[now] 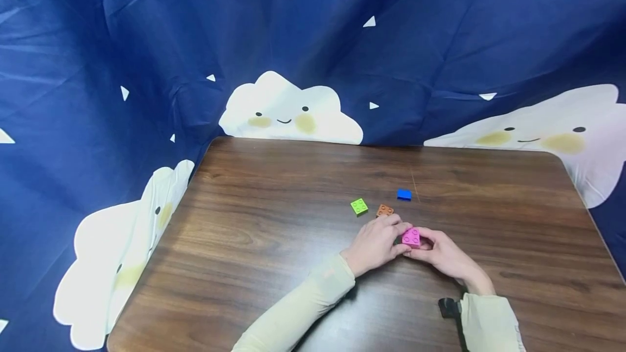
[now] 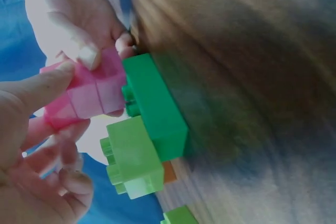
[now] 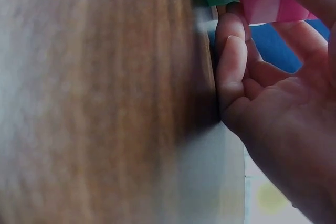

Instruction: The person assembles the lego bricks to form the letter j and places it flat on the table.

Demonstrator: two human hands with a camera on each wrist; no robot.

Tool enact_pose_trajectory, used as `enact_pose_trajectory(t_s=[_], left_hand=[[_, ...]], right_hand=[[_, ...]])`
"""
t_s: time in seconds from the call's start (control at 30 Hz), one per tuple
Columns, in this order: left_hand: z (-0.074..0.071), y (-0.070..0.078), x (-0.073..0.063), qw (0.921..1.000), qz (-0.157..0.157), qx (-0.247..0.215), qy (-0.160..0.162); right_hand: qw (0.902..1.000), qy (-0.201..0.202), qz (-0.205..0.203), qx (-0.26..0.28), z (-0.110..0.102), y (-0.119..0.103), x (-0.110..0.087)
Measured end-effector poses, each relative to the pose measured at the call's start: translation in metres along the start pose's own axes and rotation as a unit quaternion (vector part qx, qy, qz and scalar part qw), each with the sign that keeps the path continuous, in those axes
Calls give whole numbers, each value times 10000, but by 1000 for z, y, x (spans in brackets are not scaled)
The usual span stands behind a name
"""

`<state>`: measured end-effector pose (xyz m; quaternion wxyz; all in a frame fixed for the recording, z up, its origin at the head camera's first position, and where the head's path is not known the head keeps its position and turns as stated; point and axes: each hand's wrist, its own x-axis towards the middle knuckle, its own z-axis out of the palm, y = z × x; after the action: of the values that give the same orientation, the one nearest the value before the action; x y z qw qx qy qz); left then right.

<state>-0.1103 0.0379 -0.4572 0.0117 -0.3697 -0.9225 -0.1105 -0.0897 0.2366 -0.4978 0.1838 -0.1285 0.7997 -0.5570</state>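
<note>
Stacked pink bricks [image 2: 86, 95] stand on the studs of a dark green brick [image 2: 157, 108]. From one side my left hand [image 1: 374, 243] pinches the pink stack, its thumb against the pink face in the left wrist view. My right hand [image 1: 445, 254] holds the stack from the other side, thumb and fingers around it, with its lower fingers close to the tabletop. A light green brick [image 2: 135, 156] overlaps one end of the dark green brick in the left wrist view. Seen from the head, only the pink top [image 1: 411, 237] shows between the hands.
Just past my left fingers sits an orange-brown brick [image 1: 385, 210], partly covered by them. A lime brick [image 1: 359, 207] lies to its left and a blue brick [image 1: 404, 194] farther back. The wooden table [image 1: 254, 243] meets a blue cloud-patterned curtain [image 1: 313, 31] behind.
</note>
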Motion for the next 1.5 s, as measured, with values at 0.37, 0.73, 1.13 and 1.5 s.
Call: enact_pose_trajectory(t_s=[0.37, 0.73, 1.13, 1.5], left_hand=[[2, -20, -9, 9995, -212, -214, 105], [6, -48, -26, 9812, -1109, -1521, -425], [13, -54, -32, 9817, -1040, -1496, -547], [14, -58, -34, 9788, -1122, -1619, -559]], right_hand=[[9987, 178, 263, -395, 3, -1, 5], [9896, 350, 548, -1284, 5, -9, 6], [9944, -110, -36, -1048, -11, -5, 8], [9825, 815, 9, -1675, -10, -9, 39]])
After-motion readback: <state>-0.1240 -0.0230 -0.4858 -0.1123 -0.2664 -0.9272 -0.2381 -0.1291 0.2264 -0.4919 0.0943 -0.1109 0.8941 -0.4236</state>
